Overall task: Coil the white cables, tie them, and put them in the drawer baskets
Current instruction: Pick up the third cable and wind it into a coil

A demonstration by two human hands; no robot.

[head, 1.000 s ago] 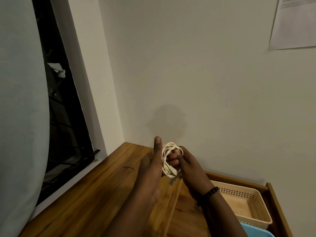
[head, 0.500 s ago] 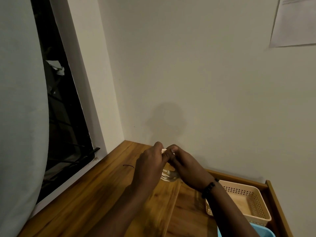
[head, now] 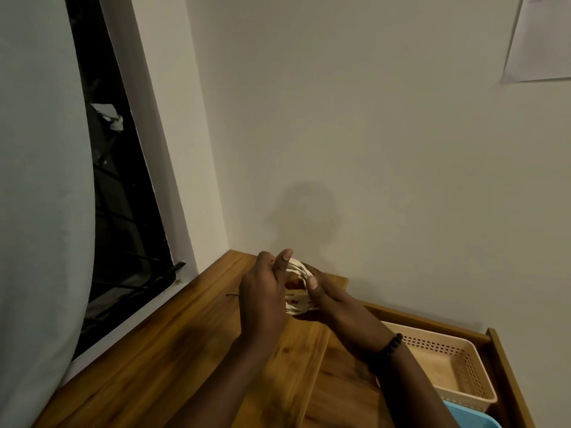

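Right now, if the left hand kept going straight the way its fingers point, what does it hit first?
The left hand, gripping the coiled white cable, points away from the person, so past the wooden desktop's back edge it would probably meet the plain pale wall. Depth is unclear.

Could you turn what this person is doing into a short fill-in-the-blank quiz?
1. Both hands hold a coiled cable coloured ____.
2. The beige basket sits in the open ____.
3. The beaded bracelet is on the ____ wrist.
4. The corner of a second basket, coloured ____, shows beside the beige one.

Missing words: white; drawer; right; blue
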